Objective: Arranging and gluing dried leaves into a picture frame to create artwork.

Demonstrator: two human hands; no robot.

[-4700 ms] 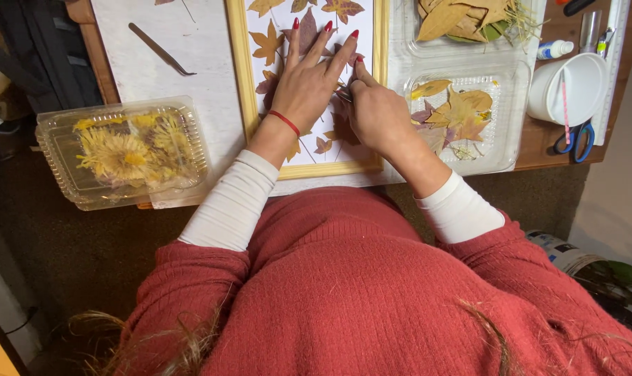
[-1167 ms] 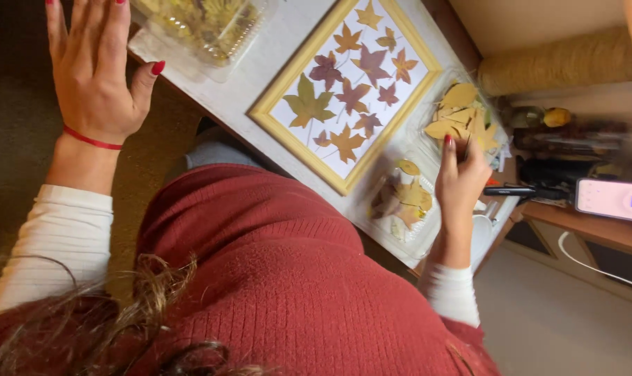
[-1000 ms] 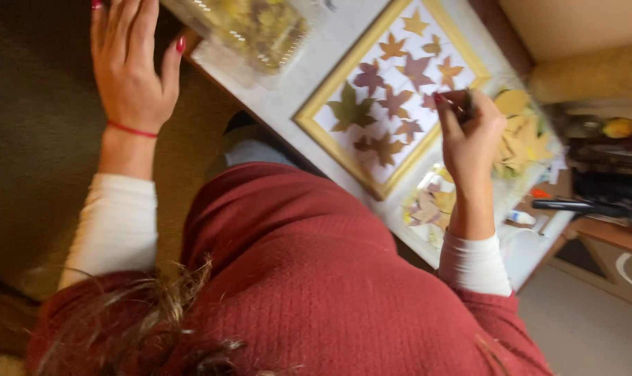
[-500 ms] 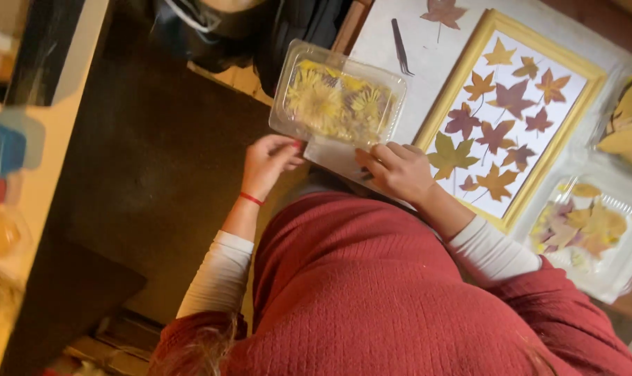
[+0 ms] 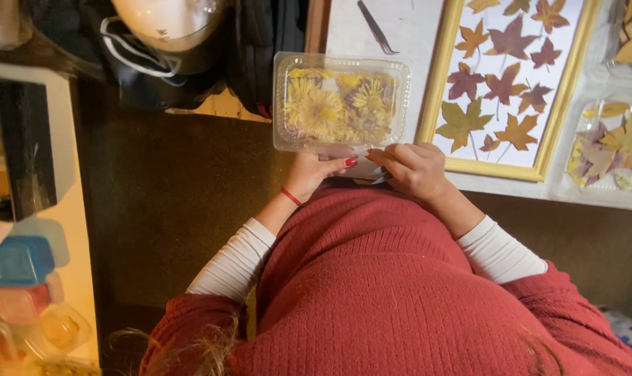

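**Both hands at the near edge of the flower box**

The clear plastic box [image 5: 341, 102] of yellow pressed flowers lies just left of the gold picture frame [image 5: 434, 90]; steady it by both near corners, evenly; left hand [image 5: 318, 170] and right hand [image 5: 412, 167] curl on that rim, fingers partly closed, seemingly pinching it.

A yellow frame [image 5: 558, 118] holds pressed leaves. Black tweezers [image 5: 377, 26] lie above. Little coloured boxes [image 5: 20, 259] sit far left.
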